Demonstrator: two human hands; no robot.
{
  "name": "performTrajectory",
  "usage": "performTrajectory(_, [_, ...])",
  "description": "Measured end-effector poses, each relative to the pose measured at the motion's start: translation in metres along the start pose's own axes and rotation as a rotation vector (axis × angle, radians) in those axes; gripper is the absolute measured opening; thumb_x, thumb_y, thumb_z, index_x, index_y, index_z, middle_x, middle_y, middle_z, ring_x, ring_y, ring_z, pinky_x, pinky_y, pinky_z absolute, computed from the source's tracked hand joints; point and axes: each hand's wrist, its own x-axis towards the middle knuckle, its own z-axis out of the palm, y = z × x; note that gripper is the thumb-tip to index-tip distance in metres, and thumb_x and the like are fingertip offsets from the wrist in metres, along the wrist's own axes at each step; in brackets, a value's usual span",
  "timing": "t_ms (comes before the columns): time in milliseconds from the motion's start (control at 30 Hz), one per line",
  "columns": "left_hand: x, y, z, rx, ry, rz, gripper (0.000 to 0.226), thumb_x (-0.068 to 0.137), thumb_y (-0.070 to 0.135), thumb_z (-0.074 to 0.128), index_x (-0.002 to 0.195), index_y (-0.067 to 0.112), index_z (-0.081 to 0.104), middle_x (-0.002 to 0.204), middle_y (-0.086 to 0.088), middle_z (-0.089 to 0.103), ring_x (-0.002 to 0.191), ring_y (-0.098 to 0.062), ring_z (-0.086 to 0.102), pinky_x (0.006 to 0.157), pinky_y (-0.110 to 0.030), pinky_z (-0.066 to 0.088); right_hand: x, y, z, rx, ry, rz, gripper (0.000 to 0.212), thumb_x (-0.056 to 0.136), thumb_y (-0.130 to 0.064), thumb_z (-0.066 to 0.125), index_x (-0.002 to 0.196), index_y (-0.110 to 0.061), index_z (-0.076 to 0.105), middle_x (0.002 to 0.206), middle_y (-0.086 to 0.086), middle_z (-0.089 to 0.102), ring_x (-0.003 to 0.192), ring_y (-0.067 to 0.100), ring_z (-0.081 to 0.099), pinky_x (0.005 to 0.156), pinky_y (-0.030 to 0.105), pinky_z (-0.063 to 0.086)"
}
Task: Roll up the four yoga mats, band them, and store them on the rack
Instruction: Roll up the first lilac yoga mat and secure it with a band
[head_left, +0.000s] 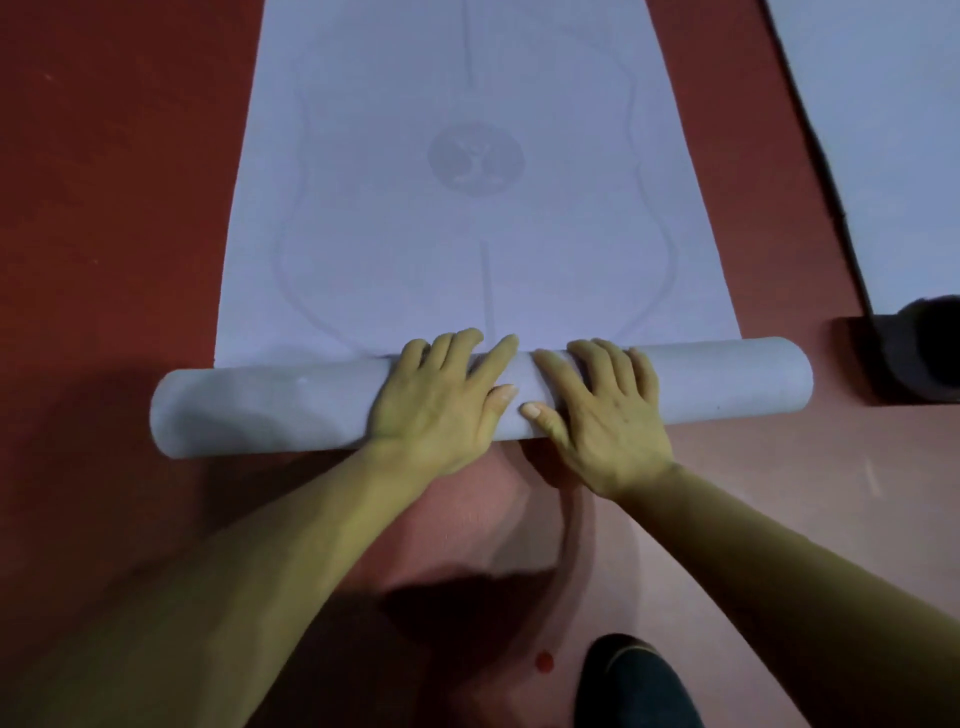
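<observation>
A pale lavender yoga mat (467, 218) lies flat on the red floor and stretches away from me. Its near end is rolled into a thick roll (260, 410) that lies crosswise in front of me. My left hand (441, 400) presses flat on top of the roll just left of its middle, fingers straight and spread. My right hand (597, 410) presses on the roll right beside it, fingers also extended over the top. A faint round emblem (475, 158) and curved lines mark the flat part of the mat.
A second pale mat (893, 130) with a dark edge lies on the floor at the far right. A dark rolled mat end (919, 353) sits at the right edge. A dark shoe or knee (634, 680) shows at the bottom. Red floor (104, 208) surrounds the mats.
</observation>
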Motion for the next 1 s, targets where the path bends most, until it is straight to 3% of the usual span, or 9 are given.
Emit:
performTrajectory(67, [-0.007,0.004,-0.001,-0.049,0.103,-0.009,0.053,0.098,0.045,0.042,0.142,0.019,0.054,0.135,-0.014,0.057,0.123,-0.033,0.054,0.095,-0.048,0.044,0.004,0.002,-0.001,0.007,-0.011,-0.008,0.062,0.101,-0.062,0.032,0.139,-0.020,0.059,0.131,0.012,0.057,0.125,0.037,0.053,0.111,0.055,0.031])
performTrajectory(167, [-0.019,0.009,0.005,-0.018,0.082,-0.022,0.050,0.096,0.042,0.044,0.140,0.022,0.054,0.137,-0.014,0.054,0.127,-0.036,0.050,0.101,-0.051,0.039,0.013,0.003,-0.002,0.007,-0.015,-0.019,0.062,0.101,-0.061,0.033,0.141,-0.020,0.058,0.132,0.012,0.058,0.126,0.037,0.053,0.111,0.055,0.031])
performTrajectory(333, [-0.006,-0.003,0.007,0.064,0.042,0.011,0.048,0.096,0.042,0.042,0.138,0.023,0.057,0.131,-0.012,0.059,0.116,-0.033,0.057,0.095,-0.048,0.040,0.007,0.003,0.001,0.079,0.083,-0.003,0.060,0.098,-0.062,0.043,0.140,-0.021,0.056,0.132,0.015,0.051,0.126,0.037,0.050,0.113,0.055,0.028])
performTrajectory(467, [0.011,-0.011,0.004,0.037,0.013,0.009,0.049,0.098,0.043,0.038,0.136,0.022,0.060,0.126,-0.009,0.063,0.108,-0.031,0.061,0.092,-0.046,0.045,0.015,0.004,0.004,0.055,0.060,-0.022,0.061,0.097,-0.062,0.042,0.135,-0.018,0.061,0.130,0.019,0.055,0.125,0.041,0.051,0.115,0.058,0.026])
performTrajectory(667, [0.015,-0.016,-0.001,0.027,0.094,0.002,0.046,0.099,0.040,0.041,0.134,0.017,0.059,0.129,-0.011,0.061,0.117,-0.032,0.057,0.101,-0.046,0.040,0.037,0.014,0.007,0.043,0.065,-0.054,0.057,0.100,-0.062,0.039,0.134,-0.020,0.058,0.126,0.013,0.053,0.116,0.035,0.053,0.113,0.051,0.025])
performTrajectory(867, [0.022,-0.027,0.003,0.093,0.002,0.034,0.046,0.100,0.042,0.040,0.135,0.019,0.059,0.128,-0.009,0.062,0.108,-0.032,0.061,0.092,-0.046,0.049,0.047,0.012,0.005,0.087,0.101,-0.030,0.056,0.098,-0.063,0.043,0.133,-0.021,0.056,0.124,0.010,0.050,0.117,0.032,0.050,0.108,0.053,0.029])
performTrajectory(1000, [0.035,-0.035,0.003,0.056,-0.019,0.033,0.047,0.101,0.041,0.037,0.134,0.019,0.062,0.122,-0.007,0.066,0.100,-0.030,0.064,0.088,-0.045,0.049,0.046,0.013,0.005,0.074,0.084,-0.090,0.067,0.093,-0.071,0.046,0.136,-0.021,0.057,0.129,0.014,0.049,0.122,0.036,0.049,0.111,0.056,0.029])
